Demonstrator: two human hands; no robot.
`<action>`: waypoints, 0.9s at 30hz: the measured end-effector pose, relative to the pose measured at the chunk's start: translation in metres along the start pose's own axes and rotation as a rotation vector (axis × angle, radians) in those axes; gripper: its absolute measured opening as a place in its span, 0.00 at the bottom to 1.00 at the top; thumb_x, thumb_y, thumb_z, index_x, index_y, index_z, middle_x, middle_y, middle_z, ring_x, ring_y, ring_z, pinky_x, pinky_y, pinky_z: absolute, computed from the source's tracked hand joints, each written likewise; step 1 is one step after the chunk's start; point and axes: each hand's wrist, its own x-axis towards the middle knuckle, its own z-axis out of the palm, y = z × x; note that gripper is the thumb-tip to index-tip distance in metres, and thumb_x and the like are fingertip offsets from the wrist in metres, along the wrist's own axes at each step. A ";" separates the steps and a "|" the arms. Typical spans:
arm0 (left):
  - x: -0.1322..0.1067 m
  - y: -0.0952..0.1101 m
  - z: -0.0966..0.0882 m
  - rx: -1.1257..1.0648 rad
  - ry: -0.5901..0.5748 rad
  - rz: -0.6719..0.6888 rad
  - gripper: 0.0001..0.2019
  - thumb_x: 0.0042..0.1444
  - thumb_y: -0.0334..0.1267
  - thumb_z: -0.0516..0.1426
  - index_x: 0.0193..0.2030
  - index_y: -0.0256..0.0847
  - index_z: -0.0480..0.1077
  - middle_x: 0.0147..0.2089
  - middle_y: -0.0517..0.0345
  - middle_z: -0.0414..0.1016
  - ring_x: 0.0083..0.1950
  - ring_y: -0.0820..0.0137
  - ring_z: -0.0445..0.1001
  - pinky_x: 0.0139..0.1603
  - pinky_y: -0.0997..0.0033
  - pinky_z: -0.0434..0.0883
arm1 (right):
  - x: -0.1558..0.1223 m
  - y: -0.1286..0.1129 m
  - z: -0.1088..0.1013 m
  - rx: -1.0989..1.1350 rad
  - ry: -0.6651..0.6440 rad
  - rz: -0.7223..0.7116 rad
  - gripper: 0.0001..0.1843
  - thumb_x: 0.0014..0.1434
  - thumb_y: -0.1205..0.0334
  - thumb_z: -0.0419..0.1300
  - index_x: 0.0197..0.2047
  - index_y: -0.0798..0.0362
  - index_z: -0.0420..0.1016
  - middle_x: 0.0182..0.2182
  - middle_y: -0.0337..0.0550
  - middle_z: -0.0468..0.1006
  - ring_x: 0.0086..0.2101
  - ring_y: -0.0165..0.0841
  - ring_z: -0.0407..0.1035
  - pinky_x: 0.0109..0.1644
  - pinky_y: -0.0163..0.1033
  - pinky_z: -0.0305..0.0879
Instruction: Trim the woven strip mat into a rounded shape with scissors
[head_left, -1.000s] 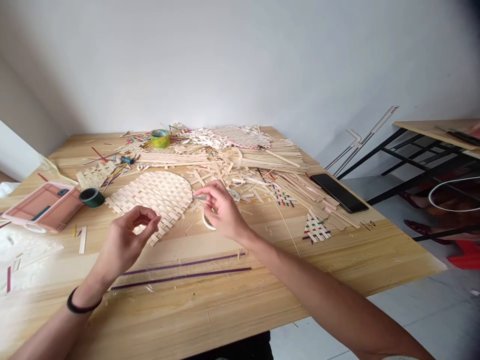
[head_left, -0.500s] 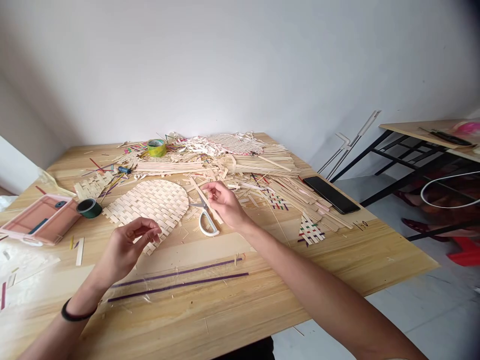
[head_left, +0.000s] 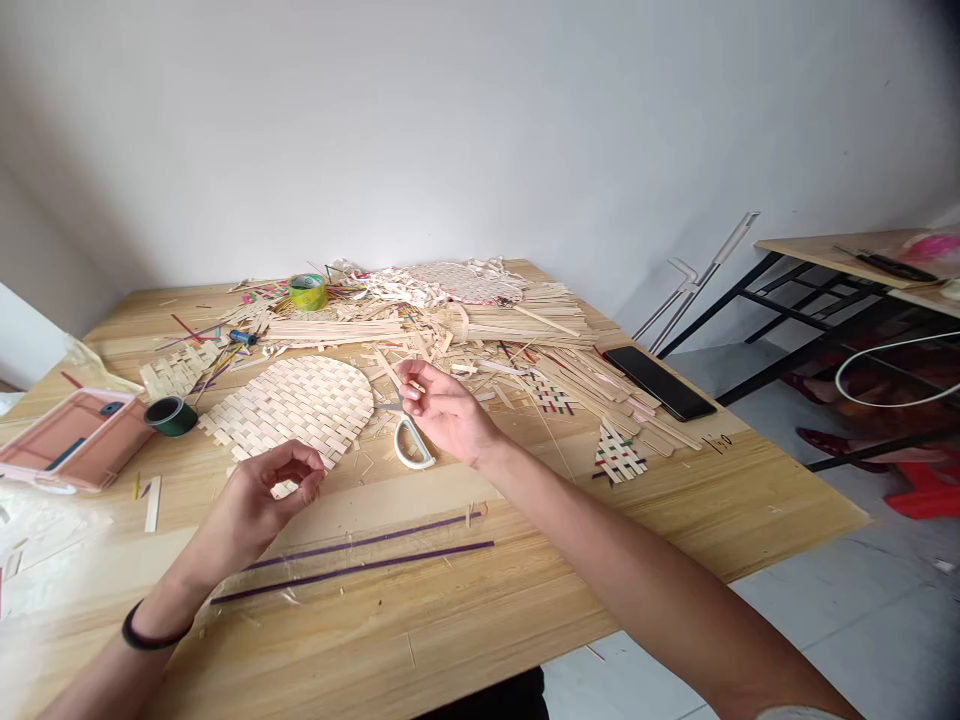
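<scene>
Since a second ago the right hand (head_left: 442, 410) has lifted off the scissors (head_left: 409, 440) and pulled a short way toward the body, now pinching a thin pale strip (head_left: 391, 372) between thumb and forefinger; the white handle loop it then covered lies bare on the desk (head_left: 525, 590). That strip runs from the pinch toward 11 o'clock, its free end over the edge of the woven mat (head_left: 292, 408). The scissors lie just below the right hand, at its 7 o'clock, blades pointing toward 11 o'clock under the fingers.

Over at 8 o'clock from the right hand, the left hand (head_left: 262, 495) hovers with thumb and fingertips curled close together; whether anything thin is held there cannot be told. It sits at the near edge of the mat, so the right hand is the nearer one to both strip and scissors.

Two purple strips (head_left: 352, 560) lie across the desk near the body. A green tape roll (head_left: 171, 415) and pink tray (head_left: 71, 440) sit at 9 o'clock, a heap of cut strips (head_left: 450, 320) at 12, a phone (head_left: 658, 382) at 2. Beyond stand a white wall and another desk (head_left: 847, 255).
</scene>
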 end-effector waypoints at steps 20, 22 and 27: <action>-0.014 0.031 0.005 -0.165 -0.023 0.177 0.05 0.63 0.31 0.65 0.43 0.45 0.82 0.37 0.58 0.86 0.37 0.72 0.84 0.41 0.77 0.78 | -0.058 0.025 0.048 -1.396 -0.786 -1.038 0.08 0.53 0.68 0.57 0.24 0.50 0.67 0.19 0.31 0.70 0.24 0.27 0.69 0.70 0.41 0.66; -0.014 0.031 0.003 -0.159 -0.060 0.194 0.07 0.64 0.30 0.64 0.44 0.46 0.82 0.38 0.58 0.86 0.38 0.71 0.84 0.42 0.77 0.78 | -0.057 0.024 0.048 -1.390 -0.767 -1.080 0.07 0.53 0.68 0.57 0.24 0.50 0.67 0.19 0.31 0.70 0.23 0.26 0.69 0.69 0.40 0.67; -0.014 0.028 0.004 -0.172 -0.037 0.175 0.08 0.64 0.29 0.63 0.42 0.47 0.82 0.38 0.60 0.87 0.38 0.72 0.84 0.43 0.77 0.78 | -0.057 0.022 0.049 -1.432 -0.784 -1.075 0.07 0.54 0.67 0.56 0.24 0.49 0.68 0.19 0.32 0.71 0.24 0.27 0.71 0.69 0.41 0.68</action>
